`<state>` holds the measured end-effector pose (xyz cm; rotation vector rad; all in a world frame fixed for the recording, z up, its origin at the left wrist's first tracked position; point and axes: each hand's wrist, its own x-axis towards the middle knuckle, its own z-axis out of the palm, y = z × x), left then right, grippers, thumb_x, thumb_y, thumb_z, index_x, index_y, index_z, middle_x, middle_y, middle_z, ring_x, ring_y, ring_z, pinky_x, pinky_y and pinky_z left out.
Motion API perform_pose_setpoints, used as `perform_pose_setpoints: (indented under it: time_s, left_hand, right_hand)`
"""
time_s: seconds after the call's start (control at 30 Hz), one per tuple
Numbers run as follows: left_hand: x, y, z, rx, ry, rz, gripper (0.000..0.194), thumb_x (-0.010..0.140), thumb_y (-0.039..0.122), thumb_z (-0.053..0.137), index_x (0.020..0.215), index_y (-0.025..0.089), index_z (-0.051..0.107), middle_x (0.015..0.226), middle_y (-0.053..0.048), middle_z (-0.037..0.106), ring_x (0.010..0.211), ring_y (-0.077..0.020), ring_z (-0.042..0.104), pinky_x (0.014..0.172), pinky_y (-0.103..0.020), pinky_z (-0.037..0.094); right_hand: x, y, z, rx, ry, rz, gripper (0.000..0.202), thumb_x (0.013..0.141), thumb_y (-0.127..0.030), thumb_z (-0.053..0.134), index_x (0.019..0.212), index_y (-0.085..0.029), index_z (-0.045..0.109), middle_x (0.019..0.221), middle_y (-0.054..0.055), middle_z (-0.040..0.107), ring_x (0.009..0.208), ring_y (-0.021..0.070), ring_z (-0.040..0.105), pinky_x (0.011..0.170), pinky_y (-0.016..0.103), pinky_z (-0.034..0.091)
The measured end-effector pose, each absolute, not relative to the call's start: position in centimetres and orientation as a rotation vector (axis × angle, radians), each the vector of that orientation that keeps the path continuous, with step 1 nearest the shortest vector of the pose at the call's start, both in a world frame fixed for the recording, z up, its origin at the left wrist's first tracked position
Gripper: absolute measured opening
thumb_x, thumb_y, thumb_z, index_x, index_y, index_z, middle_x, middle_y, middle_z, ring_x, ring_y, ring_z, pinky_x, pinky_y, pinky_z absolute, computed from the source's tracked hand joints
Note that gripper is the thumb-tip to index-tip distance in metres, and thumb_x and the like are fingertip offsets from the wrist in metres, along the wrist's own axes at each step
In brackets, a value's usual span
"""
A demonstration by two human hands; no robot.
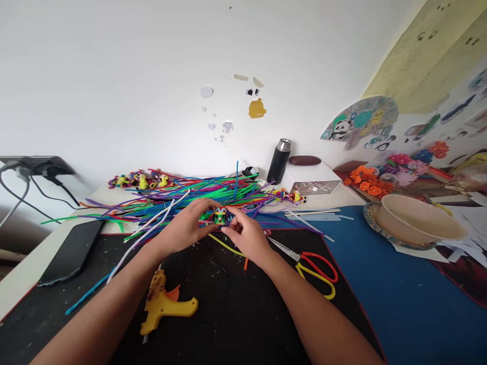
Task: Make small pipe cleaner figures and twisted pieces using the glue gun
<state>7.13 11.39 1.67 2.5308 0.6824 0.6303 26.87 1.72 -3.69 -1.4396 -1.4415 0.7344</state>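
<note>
A small green figure (219, 217) with blue and yellow bits stands upright between my hands, in front of the pile. My left hand (190, 223) pinches it from the left, thumb below and index finger above. From the other side, the fingertips of my right hand (245, 235) close on it too. Behind both hands spreads a heap of pipe cleaners (213, 192) in green, purple, blue and red. A yellow pipe cleaner (227, 245) lies under my right hand. The fine details of the figure are too small to make out.
A yellow glue gun (163, 304) lies on the black mat (236, 324) near my left forearm. Scissors (312, 263) with red and yellow handles rest right. A phone (72, 251), black thermos (279, 161), white box (314, 177), bowl (418, 220) and small figures (140, 179) surround this.
</note>
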Motion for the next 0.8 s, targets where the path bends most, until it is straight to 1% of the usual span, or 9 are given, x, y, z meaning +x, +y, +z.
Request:
perform_pose_setpoints:
  time_s: [0.17, 0.3, 0.47, 0.8]
  left_hand:
    - [6.9, 12.1, 2.0, 2.499, 0.742, 0.767, 0.035, 0.096, 0.041, 0.061, 0.126, 0.024, 0.059, 0.129, -0.010, 0.067, 0.124, -0.0301, 0.061, 0.111, -0.048, 0.046]
    - [6.5, 12.3, 2.3, 2.457, 0.780, 0.798, 0.035, 0.095, 0.043, 0.062, 0.125, 0.025, 0.058, 0.133, -0.011, 0.065, 0.128, -0.0311, 0.058, 0.112, -0.050, 0.045]
    - [6.4, 12.3, 2.4, 2.462, 0.801, 0.821, 0.036, 0.095, 0.045, 0.061, 0.125, 0.025, 0.059, 0.134, -0.011, 0.065, 0.131, -0.0315, 0.058, 0.112, -0.049, 0.046]
    - [6.2, 12.6, 2.4, 2.470, 0.819, 0.811, 0.038, 0.094, 0.047, 0.062, 0.125, 0.024, 0.059, 0.134, -0.012, 0.065, 0.129, -0.0325, 0.058, 0.111, -0.050, 0.046]
  right_hand:
    - [27.4, 2.2, -4.1, -1.415, -1.326, 0.761, 0.048, 0.092, -0.033, 0.067, 0.138, -0.019, 0.066, 0.077, -0.003, 0.059, 0.068, 0.0153, 0.056, 0.067, 0.029, 0.044]
    - [27.6, 2.5, -4.6, -1.379, -1.283, 0.764, 0.044, 0.092, -0.034, 0.066, 0.132, -0.018, 0.069, 0.075, -0.003, 0.058, 0.067, 0.0157, 0.054, 0.066, 0.030, 0.044]
    - [27.4, 2.5, -4.8, -1.382, -1.298, 0.754, 0.042, 0.092, -0.037, 0.065, 0.130, -0.019, 0.069, 0.076, -0.002, 0.060, 0.067, 0.0162, 0.056, 0.066, 0.030, 0.046]
    - [27.5, 2.6, -5.1, -1.383, -1.266, 0.755, 0.042, 0.093, -0.039, 0.064, 0.128, -0.018, 0.070, 0.071, -0.003, 0.056, 0.066, 0.0166, 0.054, 0.065, 0.030, 0.045]
